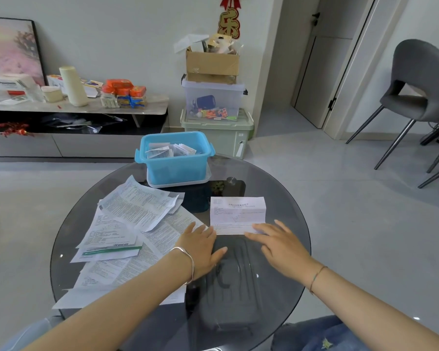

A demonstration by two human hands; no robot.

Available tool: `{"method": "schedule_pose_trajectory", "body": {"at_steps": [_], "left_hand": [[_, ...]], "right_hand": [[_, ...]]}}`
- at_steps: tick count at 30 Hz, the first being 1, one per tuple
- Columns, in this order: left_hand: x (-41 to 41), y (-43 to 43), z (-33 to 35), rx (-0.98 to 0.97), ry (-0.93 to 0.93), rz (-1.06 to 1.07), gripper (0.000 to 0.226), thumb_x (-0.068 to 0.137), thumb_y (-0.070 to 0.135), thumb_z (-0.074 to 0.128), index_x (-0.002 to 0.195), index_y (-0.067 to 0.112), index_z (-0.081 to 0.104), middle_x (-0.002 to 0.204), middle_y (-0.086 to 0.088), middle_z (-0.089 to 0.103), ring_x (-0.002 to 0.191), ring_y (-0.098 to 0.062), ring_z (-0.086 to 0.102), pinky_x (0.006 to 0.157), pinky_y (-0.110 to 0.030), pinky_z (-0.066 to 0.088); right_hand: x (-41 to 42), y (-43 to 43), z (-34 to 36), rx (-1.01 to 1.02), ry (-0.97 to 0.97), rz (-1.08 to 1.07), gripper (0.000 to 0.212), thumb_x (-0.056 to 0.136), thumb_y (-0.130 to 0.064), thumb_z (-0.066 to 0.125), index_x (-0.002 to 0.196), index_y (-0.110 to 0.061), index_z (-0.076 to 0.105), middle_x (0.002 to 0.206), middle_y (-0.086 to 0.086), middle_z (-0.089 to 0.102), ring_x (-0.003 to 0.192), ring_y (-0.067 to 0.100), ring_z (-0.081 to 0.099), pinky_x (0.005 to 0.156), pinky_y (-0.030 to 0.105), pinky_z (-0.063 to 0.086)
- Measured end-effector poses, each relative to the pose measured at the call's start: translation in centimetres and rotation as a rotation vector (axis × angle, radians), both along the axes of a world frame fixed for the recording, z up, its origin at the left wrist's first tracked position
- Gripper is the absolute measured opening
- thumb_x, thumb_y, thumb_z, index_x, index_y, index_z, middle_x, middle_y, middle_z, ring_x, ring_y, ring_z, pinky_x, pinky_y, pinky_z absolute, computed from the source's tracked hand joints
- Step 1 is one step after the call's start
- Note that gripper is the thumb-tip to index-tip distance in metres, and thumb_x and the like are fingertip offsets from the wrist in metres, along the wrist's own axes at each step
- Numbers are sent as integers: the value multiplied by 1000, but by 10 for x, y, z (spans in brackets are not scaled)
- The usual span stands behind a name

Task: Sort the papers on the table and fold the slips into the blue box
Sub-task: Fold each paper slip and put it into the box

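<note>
I sit at 6 o'clock of the round glass table (284, 198). My right hand (281, 243) lies flat with the fingers straight and a little spread, and its fingertips press on the near edge of a folded printed leaflet (237, 215). This leaflet lies just past the middle of the table, toward 1 o'clock. My left hand (200, 245) is also flat and holds nothing. Its fingers are straight, partly on the glass and partly on the edge of the pile of papers (127, 229), and its fingertips are just beside the leaflet's near left corner. A silver bangle (188, 262) is on that wrist. The pile spreads from 9 o'clock to 7 o'clock, many sheets overlapping. At 12 o'clock the blue box (174, 158) stands on a pale lid (178, 183), with folded slips (170, 149) inside.
</note>
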State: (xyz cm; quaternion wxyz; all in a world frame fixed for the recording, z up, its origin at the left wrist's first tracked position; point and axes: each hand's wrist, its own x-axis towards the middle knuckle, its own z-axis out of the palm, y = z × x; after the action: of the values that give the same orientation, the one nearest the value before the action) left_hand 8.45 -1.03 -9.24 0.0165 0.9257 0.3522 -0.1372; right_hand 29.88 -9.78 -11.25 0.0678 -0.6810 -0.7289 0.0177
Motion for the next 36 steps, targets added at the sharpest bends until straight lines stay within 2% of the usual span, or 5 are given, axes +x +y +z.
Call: {"method": "schedule_pose_trajectory", "body": {"at_steps": [10, 19, 29, 33, 36], "left_hand": [[-8, 7, -7, 28, -62, -37, 56, 101, 47, 19, 144, 14, 32, 147, -1, 37, 137, -20, 29, 118, -38, 15], [-11, 2, -9, 8, -159, -25, 55, 102, 45, 23, 145, 10, 29, 156, -5, 25, 141, -20, 25, 116, -31, 17], [-19, 9, -17, -147, -463, 52, 51, 101, 47, 26, 143, 20, 33, 146, 3, 41, 133, -12, 36, 111, -25, 25], [-21, 8, -8, -391, -765, 201, 64, 99, 47, 35, 152, 19, 12, 155, 3, 26, 142, -12, 25, 113, -23, 17], [-17, 4, 4, -568, -1045, 352, 82, 92, 47, 51, 153, 20, 3, 157, 7, 17, 144, -11, 20, 112, -23, 16]], "right_hand": [[30, -7, 2, 301, -59, -133, 29, 72, -11, 53, 85, -20, 77, 104, -2, 72, 94, 22, 67, 87, 34, 48], [-18, 34, 1, -93, -118, 89, 62, 98, -54, 30, 152, -26, 16, 159, -4, 13, 146, 16, 13, 118, 30, 13], [-24, 52, 14, -80, -285, 73, 45, 100, -21, 33, 145, -16, 33, 149, 3, 37, 132, 21, 40, 99, 34, 41], [-23, 48, 19, 35, -79, -79, 38, 98, -11, 37, 130, -22, 53, 110, 3, 64, 91, 24, 59, 66, 31, 40], [-36, 34, 38, 220, 543, -156, 26, 100, -13, 42, 84, -21, 61, 62, -12, 48, 56, 5, 41, 54, 24, 30]]}}
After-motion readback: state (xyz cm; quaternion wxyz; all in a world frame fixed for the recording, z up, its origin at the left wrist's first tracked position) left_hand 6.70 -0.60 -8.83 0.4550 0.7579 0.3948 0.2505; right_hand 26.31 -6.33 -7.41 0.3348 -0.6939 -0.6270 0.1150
